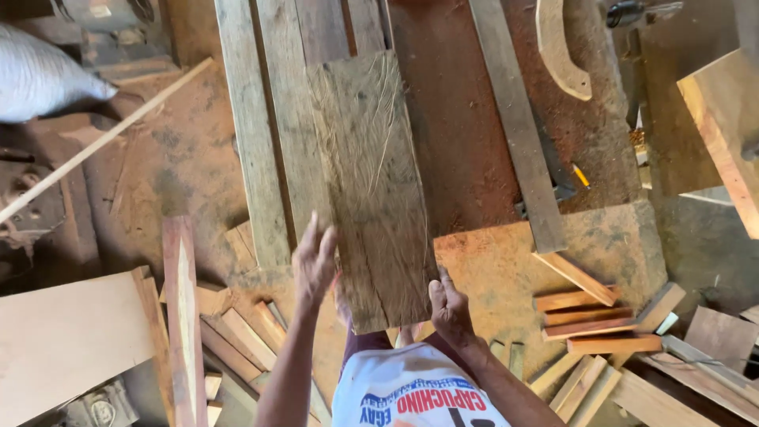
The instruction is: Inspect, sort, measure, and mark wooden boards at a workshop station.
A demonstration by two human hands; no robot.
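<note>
A rough, weathered wooden board [371,182] runs from the middle of the view down to my body, its near end at about waist height. My left hand [314,261] lies flat against the board's left edge, fingers spread upward. At the near right corner, my right hand [448,307] grips the board's end from below. The board rests over longer grey planks [261,119] behind it. I wear a white printed shirt [411,395].
A long grey plank [518,126] lies on a sawdust-covered surface at right. Short reddish wood offcuts [601,324] are stacked at lower right. More scraps [237,332] and a pale panel [67,340] sit at lower left. A thin stick [103,142] leans at left.
</note>
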